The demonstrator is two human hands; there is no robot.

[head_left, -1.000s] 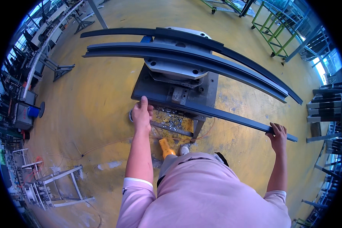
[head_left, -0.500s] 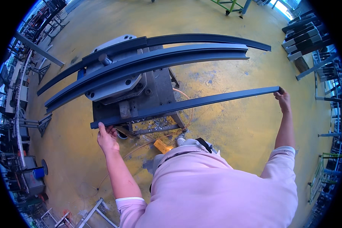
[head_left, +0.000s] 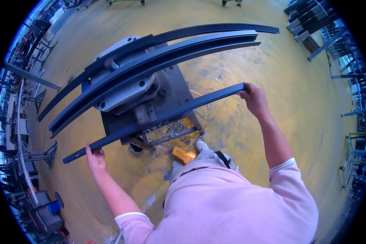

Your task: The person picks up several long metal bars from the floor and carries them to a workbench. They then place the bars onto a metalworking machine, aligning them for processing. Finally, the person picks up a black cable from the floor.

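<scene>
Bar (head_left: 171,114) sideways, holding it near one end with the left hand (head_left: 96,159), gripping the other end with the right hand (head_left: 255,100). Holding it slanted across the front of the dark table (head_left: 173,86).

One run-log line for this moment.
left hand: holding dark bar near its left end | right hand: holding bar's right end | dark rails: lying across metal stand
</scene>
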